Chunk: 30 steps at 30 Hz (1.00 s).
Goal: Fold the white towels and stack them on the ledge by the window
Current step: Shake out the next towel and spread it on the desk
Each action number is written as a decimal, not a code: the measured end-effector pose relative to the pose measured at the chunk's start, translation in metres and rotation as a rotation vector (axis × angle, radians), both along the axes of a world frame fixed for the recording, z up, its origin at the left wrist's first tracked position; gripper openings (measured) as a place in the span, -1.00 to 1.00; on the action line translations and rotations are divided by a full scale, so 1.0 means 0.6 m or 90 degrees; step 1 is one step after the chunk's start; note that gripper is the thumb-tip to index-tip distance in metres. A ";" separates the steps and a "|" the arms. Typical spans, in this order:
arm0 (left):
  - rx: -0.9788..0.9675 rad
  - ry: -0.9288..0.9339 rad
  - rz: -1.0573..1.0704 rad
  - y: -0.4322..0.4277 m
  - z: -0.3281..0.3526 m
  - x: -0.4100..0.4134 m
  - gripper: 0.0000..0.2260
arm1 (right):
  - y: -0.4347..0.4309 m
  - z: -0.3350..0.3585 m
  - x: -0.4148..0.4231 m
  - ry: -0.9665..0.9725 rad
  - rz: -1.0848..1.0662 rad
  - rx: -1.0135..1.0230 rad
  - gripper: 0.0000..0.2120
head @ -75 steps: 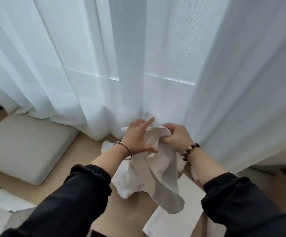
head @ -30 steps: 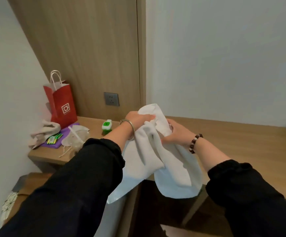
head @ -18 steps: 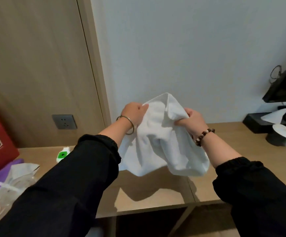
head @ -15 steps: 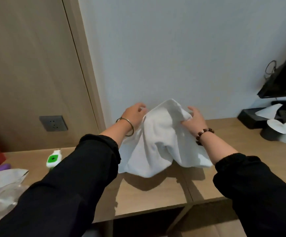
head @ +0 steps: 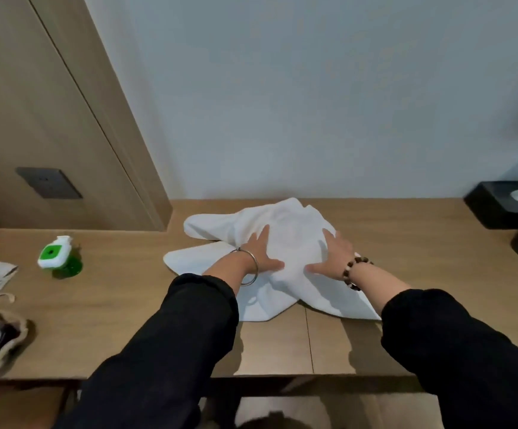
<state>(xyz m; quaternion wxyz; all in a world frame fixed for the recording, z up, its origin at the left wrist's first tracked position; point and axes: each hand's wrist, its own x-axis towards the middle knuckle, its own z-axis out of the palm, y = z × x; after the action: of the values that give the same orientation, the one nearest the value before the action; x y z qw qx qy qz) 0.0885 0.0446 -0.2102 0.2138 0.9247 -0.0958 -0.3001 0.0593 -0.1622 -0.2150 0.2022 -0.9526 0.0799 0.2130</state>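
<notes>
Lowered from mid-air, the white towel (head: pixel 285 239) now lies rumpled on the wooden desk (head: pixel 127 305); no window ledge is in view. At left, a green-capped bottle (head: pixel 54 253) shows no readable label. The left hand (head: pixel 262 253) and right hand (head: pixel 333 253) press flat on the towel, fingers spread, gripping nothing, probably smoothing it for folding.

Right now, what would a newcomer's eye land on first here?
The white towel draws the eye first. It lies crumpled and unfolded on the desk, close to the wall. The left hand and right hand press flat on it with fingers spread. After that comes the green bottle, standing alone on the desk's left side.
</notes>
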 end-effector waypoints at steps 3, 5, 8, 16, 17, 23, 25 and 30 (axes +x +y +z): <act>0.122 -0.011 0.019 -0.047 -0.053 -0.019 -0.01 | -0.042 -0.040 0.011 0.059 0.052 -0.053 0.14; 0.190 -0.008 0.034 -0.077 -0.089 -0.033 -0.07 | -0.066 -0.065 0.017 0.064 0.094 -0.081 0.16; 0.239 -0.045 0.064 -0.107 -0.126 -0.027 -0.17 | -0.091 -0.107 0.023 0.066 0.108 -0.070 0.16; 0.235 -0.280 0.117 -0.097 -0.166 0.076 -0.48 | -0.100 -0.175 0.100 -0.230 0.069 -0.011 -0.06; 0.231 -0.291 0.121 -0.097 -0.168 0.087 -0.51 | -0.097 -0.181 0.106 -0.250 0.062 -0.005 -0.10; 0.205 -0.352 0.208 -0.094 -0.191 0.102 -0.29 | -0.100 -0.193 0.104 -0.364 0.034 0.037 -0.28; 0.198 -0.366 0.243 -0.094 -0.187 0.087 -0.38 | -0.095 -0.185 0.094 -0.383 0.027 0.052 -0.44; 0.183 -0.454 0.307 -0.099 -0.161 -0.007 -0.89 | -0.098 -0.153 0.036 -0.297 0.036 0.103 -0.67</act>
<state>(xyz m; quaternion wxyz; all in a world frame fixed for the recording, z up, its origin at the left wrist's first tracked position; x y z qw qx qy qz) 0.0845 -0.0146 -0.3069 0.1007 0.9864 0.0975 0.0856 0.0811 -0.2211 -0.3069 0.2847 -0.9585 -0.0133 -0.0017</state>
